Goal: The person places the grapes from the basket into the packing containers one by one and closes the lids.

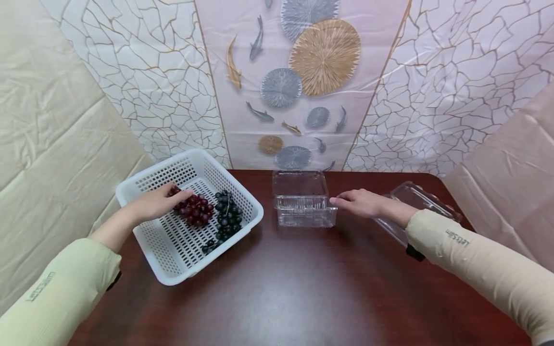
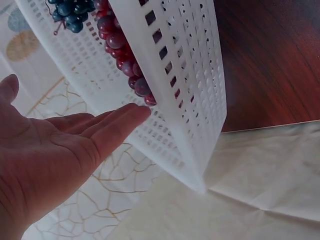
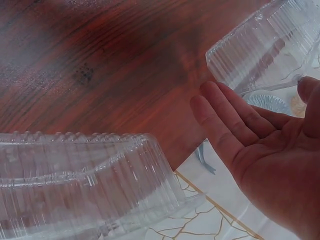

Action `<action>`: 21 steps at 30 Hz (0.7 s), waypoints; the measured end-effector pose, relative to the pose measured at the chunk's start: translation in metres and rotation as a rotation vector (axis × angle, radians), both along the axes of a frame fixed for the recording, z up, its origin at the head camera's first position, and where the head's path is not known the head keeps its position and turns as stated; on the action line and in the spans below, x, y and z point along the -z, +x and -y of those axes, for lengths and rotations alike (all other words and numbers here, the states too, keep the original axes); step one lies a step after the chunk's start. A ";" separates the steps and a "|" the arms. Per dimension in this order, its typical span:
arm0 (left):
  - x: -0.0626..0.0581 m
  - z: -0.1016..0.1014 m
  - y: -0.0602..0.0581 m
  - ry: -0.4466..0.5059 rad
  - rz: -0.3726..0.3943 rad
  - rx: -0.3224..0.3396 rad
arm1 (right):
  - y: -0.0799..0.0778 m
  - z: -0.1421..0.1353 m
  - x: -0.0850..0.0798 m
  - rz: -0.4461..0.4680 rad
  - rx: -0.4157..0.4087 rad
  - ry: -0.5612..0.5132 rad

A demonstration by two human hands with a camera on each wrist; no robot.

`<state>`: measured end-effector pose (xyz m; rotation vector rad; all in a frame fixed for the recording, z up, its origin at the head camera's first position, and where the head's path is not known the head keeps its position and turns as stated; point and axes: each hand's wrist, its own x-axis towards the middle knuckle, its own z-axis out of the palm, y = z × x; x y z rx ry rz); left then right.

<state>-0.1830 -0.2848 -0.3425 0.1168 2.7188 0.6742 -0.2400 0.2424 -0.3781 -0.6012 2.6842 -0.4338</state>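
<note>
In the head view, my left hand (image 1: 152,205) reaches over the white basket (image 1: 170,278), at a bunch of red grapes (image 1: 198,212). The left wrist view shows its fingers nearly straight, their tips by the lowest red grapes (image 2: 142,87); contact is hard to tell. Dark grapes (image 1: 229,218) lie beside the red ones, to the right. My right hand (image 1: 360,203) is at the right side of a clear plastic container (image 1: 306,219), whose lid (image 1: 299,182) stands raised behind. In the right wrist view, this hand's fingers (image 3: 222,130) extend loosely, gripping nothing.
Another clear plastic container (image 3: 80,180) lies at the right of the table, partly behind my right forearm in the head view. Dark reddish wood forms the tabletop (image 1: 277,288). A patterned cloth (image 1: 173,62) hangs along its back edge, with plain cloth at both sides.
</note>
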 end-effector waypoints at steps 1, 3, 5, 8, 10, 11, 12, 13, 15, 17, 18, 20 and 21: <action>0.000 0.001 -0.002 0.009 0.020 -0.016 | 0.000 0.000 0.000 -0.001 0.000 -0.002; -0.001 0.004 -0.005 0.025 0.054 -0.047 | 0.001 0.001 0.001 0.000 -0.004 -0.005; -0.002 0.006 -0.009 0.055 0.090 -0.076 | 0.001 0.001 0.002 0.005 -0.007 -0.001; -0.004 0.008 -0.014 0.131 0.153 -0.117 | 0.001 0.001 0.004 0.011 -0.010 0.009; -0.005 0.011 -0.017 0.191 0.198 -0.144 | 0.002 0.000 0.005 0.015 -0.010 0.012; -0.005 0.012 -0.019 0.221 0.221 -0.155 | 0.002 0.000 0.005 0.018 -0.009 0.010; -0.005 0.013 -0.021 0.247 0.241 -0.169 | 0.002 0.000 0.005 0.018 -0.012 0.008; -0.005 0.014 -0.022 0.269 0.260 -0.181 | 0.002 0.001 0.006 0.016 -0.016 0.006; -0.005 0.016 -0.025 0.301 0.290 -0.204 | 0.002 0.001 0.006 0.018 -0.020 0.003; -0.004 0.018 -0.028 0.326 0.311 -0.230 | 0.002 0.001 0.006 0.022 -0.024 0.002; -0.004 0.018 -0.030 0.339 0.319 -0.247 | 0.002 0.001 0.006 0.020 -0.029 0.005; -0.003 0.019 -0.034 0.356 0.335 -0.275 | 0.003 0.001 0.007 0.024 -0.034 0.014; -0.003 0.019 -0.036 0.359 0.343 -0.286 | 0.003 0.001 0.007 0.028 -0.036 0.019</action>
